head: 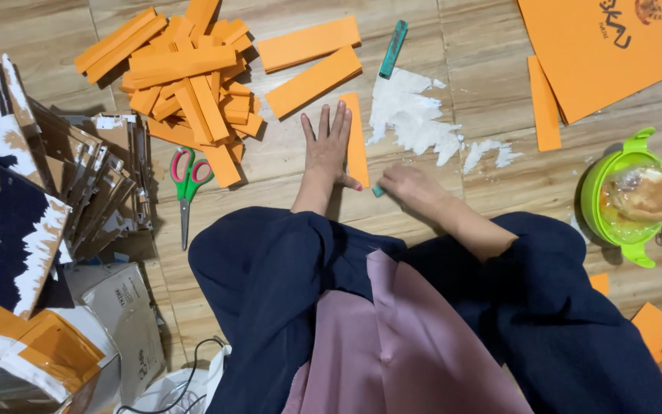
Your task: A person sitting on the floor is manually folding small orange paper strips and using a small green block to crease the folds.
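I see my left hand (326,147) flat on the floor, a paper strip (356,142) just right of it, scissors (187,188) left, a bowl (628,195) far right.

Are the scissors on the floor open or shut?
Shut. The scissors lie flat on the floor, blades together in one point, green and pink handles side by side, left of the left hand.

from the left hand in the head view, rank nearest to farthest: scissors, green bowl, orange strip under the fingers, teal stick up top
1. Orange strip: touching the left hand, along its right edge.
2. Teal stick: above and slightly right, beside the white paste.
3. Scissors: off to the left on the floor.
4. Green bowl: far right.
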